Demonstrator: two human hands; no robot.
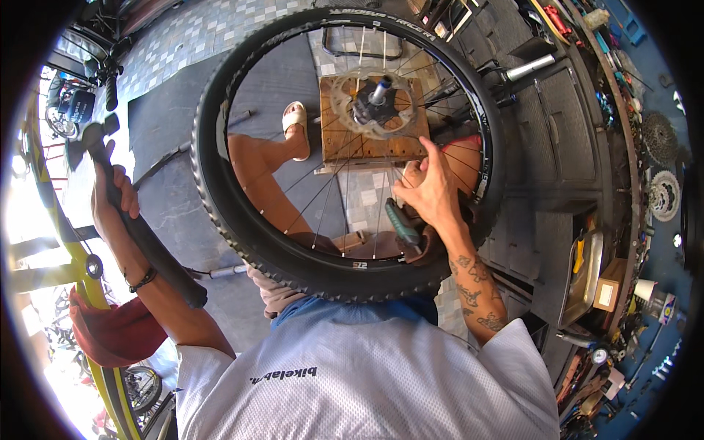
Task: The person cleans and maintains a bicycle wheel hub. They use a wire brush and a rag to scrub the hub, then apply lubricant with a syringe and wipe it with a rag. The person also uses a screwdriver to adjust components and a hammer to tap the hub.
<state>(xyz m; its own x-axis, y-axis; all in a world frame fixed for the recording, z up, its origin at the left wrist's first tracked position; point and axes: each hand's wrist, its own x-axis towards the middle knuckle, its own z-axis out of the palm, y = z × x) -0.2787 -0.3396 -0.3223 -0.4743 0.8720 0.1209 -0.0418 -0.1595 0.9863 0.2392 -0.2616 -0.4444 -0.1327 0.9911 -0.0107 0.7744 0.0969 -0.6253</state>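
Observation:
A bicycle wheel with a black knobby tire point(213, 183) lies across my lap, its spokes and rim facing up. At its middle stands the hub with a silver-and-blue axle end point(381, 89), ringed by a disc brake rotor point(341, 110). My left hand point(117, 198), out left of the wheel, is wrapped round the black handle of a hammer point(150, 246), its head pointing up and away. Over the right part of the wheel is my right hand point(431, 187), index finger stretched toward the hub and thumb apart. Below it shows a teal-handled tool point(402, 222), partly covered by brown material.
A wooden block point(337, 143) is beneath the hub. Dark drawers point(565, 132) and a cluttered workbench with a tray point(583, 290) line the right. At left stands a yellow bike frame point(114, 396) with a red cloth point(117, 326) by it. Cassettes point(664, 194) hang on the blue wall.

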